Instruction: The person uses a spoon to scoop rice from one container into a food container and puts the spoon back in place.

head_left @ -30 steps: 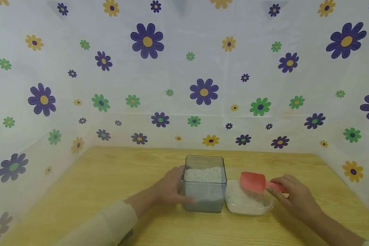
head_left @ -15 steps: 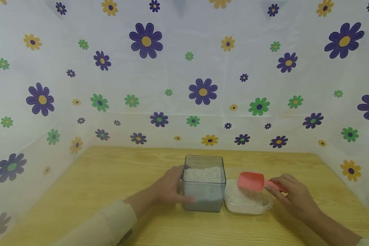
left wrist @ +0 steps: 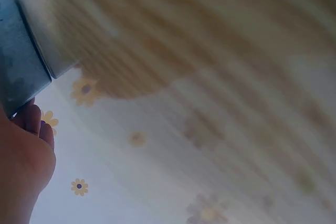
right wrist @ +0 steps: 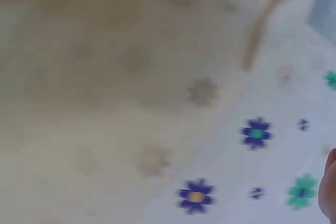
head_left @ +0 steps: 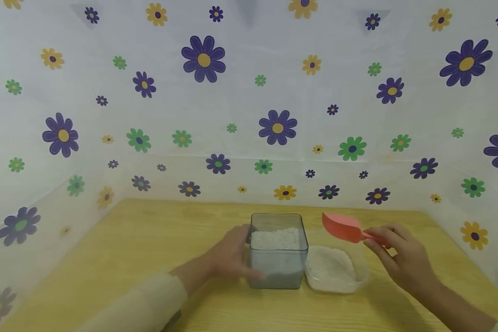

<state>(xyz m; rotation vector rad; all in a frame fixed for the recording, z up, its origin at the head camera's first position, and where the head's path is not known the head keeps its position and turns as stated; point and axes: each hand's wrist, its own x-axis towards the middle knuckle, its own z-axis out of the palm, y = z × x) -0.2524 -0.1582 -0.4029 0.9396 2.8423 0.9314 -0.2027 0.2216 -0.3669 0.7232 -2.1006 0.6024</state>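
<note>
A square grey see-through container stands upright on the table, filled partway with white granules. My left hand grips its left side, thumb across the front and fingers reaching behind; the left wrist view shows this hand at the container's wall. In my right hand is the handle of a pink scoop, pinched between thumb and fingers. The scoop is tilted, above a low clear tub of white granules. What lies inside the scoop is hidden.
The tub sits right beside the container on the wooden table. Upright sheeting printed with flowers encloses the table at the back and both sides.
The right hand has raised the pink scoop from the granules in the clear tub and turned it, so its bowl faces another way. The left hand keeps its grip on the container.
</note>
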